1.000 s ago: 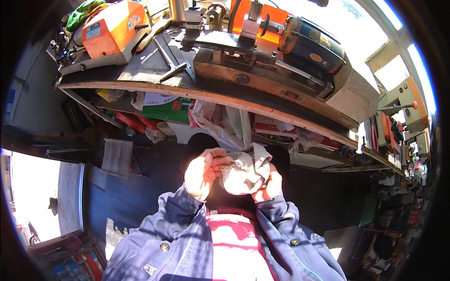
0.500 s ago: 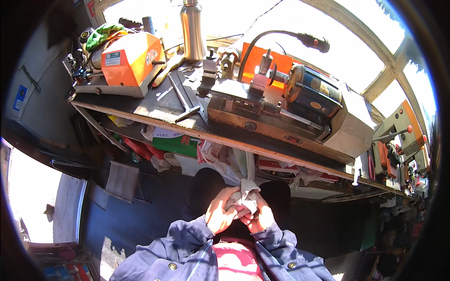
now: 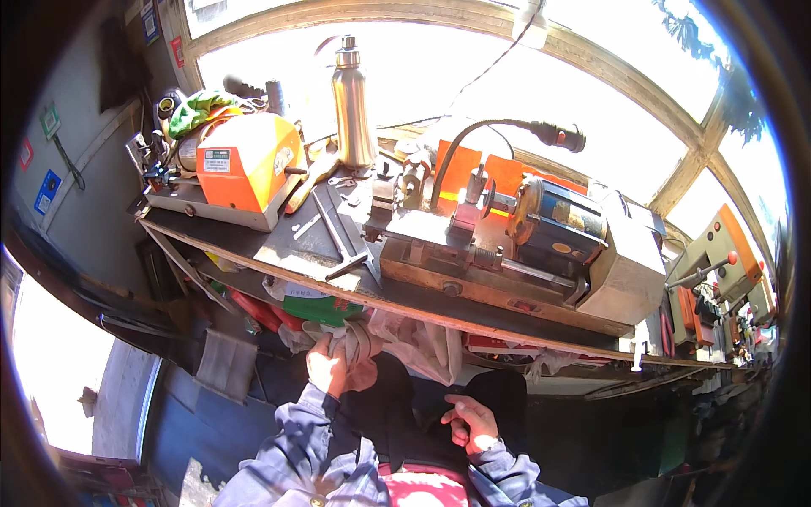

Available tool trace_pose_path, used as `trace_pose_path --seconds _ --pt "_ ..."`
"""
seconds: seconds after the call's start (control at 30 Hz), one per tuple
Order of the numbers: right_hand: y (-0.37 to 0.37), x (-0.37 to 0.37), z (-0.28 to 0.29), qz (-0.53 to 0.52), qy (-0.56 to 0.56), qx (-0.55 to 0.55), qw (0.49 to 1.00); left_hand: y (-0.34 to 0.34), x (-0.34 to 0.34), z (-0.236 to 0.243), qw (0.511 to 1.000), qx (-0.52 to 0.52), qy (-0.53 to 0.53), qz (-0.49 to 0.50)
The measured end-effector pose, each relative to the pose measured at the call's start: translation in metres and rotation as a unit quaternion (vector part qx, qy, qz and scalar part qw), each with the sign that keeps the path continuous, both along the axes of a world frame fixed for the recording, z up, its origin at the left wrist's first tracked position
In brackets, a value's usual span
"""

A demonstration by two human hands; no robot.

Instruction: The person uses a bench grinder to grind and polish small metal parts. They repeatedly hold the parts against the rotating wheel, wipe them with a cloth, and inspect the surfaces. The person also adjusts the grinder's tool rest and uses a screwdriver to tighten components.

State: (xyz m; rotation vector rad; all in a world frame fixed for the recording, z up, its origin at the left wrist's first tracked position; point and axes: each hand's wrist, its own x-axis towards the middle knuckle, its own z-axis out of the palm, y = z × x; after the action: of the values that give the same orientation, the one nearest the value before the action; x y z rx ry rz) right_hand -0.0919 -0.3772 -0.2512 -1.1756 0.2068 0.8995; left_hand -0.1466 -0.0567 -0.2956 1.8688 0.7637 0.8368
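My left hand is closed on a greyish cloth rag, just below the front edge of the workbench. Part of the rag hangs over the far side of the fingers, beside a pale plastic bag on the shelf. My right hand rests near my lap with nothing in it. Its index finger points left and the other fingers are loosely curled and apart.
On the workbench stand a small lathe-like key-cutting machine, an orange-covered machine, a steel bottle and a T-shaped metal tool. A bent-neck lamp arches over it. A stool stands left.
Both hands were together on the rag before my lap. My left hand has carried it left and forward to the shelf; my right hand has let go and moved slightly right and back.
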Motion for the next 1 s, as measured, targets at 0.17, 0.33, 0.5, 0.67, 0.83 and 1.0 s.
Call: trace_pose_path --seconds 0.17,0.33,0.5,0.67,0.83,1.0 --pt "-0.05 0.001 -0.022 -0.092 0.02 -0.009 0.995 0.069 0.029 -0.02 0.997 0.009 0.067 0.026" --pt "-0.091 -0.004 -0.046 -0.156 0.03 -0.055 0.986 0.115 0.075 -0.064 0.993 0.095 -0.065 0.039" --pt "-0.105 0.002 -0.068 -0.166 0.04 -0.053 0.984 0.167 0.122 -0.141 0.956 0.158 0.216 -0.122" --pt "-0.106 0.01 -0.08 -0.153 0.054 -0.027 0.986 0.138 0.13 -0.183 0.799 0.288 0.513 -0.123" --pt "-0.109 0.015 -0.097 -0.155 0.08 -0.011 0.985 0.155 0.129 -0.158 0.798 0.204 0.511 -0.247" --pt "-0.104 0.019 -0.09 -0.175 0.069 -0.029 0.982 0.154 0.097 -0.127 0.942 0.159 0.266 -0.133"
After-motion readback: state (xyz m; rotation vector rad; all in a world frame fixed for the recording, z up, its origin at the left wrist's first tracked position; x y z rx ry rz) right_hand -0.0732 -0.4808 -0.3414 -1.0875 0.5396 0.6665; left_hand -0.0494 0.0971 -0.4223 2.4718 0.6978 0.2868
